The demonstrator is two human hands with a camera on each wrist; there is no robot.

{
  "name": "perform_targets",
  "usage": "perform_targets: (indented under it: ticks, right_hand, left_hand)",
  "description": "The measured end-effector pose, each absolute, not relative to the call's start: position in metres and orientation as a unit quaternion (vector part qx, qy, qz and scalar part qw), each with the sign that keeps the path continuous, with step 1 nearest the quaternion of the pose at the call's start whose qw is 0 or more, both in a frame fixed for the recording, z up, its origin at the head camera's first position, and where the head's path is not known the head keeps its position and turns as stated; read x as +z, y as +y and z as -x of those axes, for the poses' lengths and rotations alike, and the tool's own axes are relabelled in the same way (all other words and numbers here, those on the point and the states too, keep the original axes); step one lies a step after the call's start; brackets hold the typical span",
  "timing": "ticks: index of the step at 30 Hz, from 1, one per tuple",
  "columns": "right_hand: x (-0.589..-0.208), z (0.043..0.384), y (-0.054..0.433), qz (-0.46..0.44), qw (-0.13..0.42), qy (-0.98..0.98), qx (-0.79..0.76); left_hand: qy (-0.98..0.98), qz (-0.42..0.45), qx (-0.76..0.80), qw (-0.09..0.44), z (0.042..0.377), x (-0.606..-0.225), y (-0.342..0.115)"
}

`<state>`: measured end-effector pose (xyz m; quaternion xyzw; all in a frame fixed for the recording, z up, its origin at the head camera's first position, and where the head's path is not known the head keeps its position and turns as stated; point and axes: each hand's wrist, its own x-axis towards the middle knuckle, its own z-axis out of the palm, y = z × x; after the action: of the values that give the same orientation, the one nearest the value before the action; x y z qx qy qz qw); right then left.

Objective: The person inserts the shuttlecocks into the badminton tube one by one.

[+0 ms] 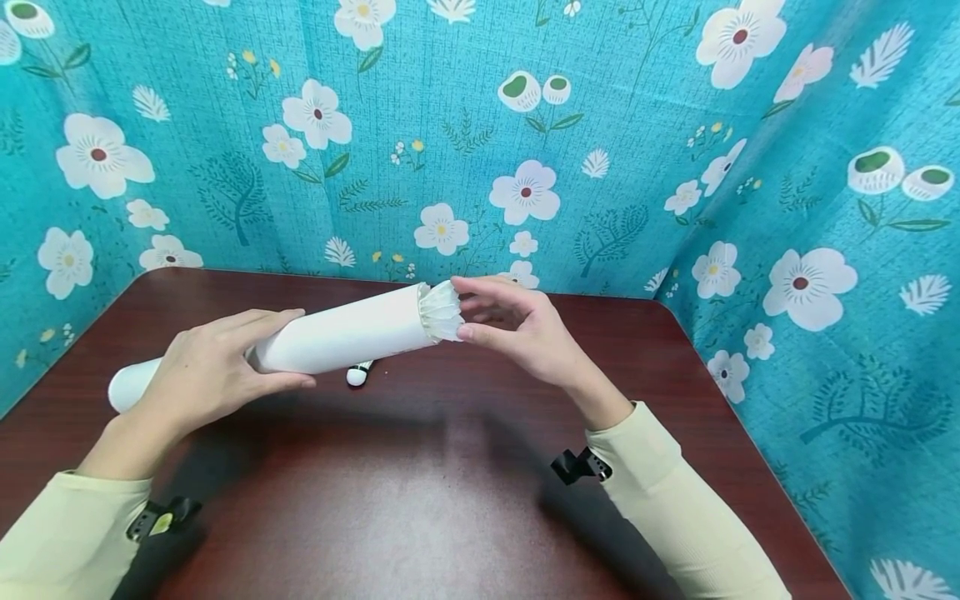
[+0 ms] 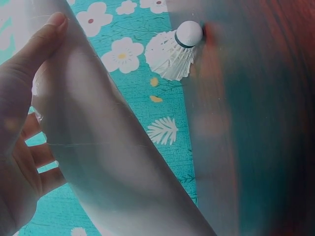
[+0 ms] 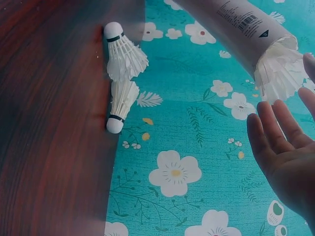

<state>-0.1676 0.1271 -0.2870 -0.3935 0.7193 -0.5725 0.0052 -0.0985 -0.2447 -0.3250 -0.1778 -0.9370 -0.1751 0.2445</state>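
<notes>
A long white shuttlecock tube [image 1: 352, 329] is held above the table, tilted with its right end higher. My left hand [image 1: 213, 367] grips it, thumb on the near side and fingers round the far side. From the tube's right end sticks the feather skirt of a shuttlecock [image 1: 441, 312]; its cork is hidden inside. My right hand [image 1: 528, 329] is at that skirt, fingers spread and fairly straight, fingertips [image 3: 278, 104] at the feather edge. Whether they touch it I cannot tell. Printing and a barcode show on the tube [image 3: 241, 27] in the right wrist view.
Two loose shuttlecocks, one upper [image 3: 123, 54] and one lower [image 3: 120, 105], lie skirt to skirt near the table's far edge. The tube mostly hides them in the head view. A blue flowered curtain [image 1: 450, 150] hangs behind the dark red wooden table [image 1: 420, 500].
</notes>
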Motion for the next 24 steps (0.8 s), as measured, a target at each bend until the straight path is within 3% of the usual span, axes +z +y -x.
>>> perform_targets:
  ticks: [24]
  right_hand:
    - [-0.291,0.164,0.110,0.414,-0.011,0.706,-0.574]
  left_hand:
    - [-0.929,0.205,-0.166,0.258,0.100,-0.325,-0.243]
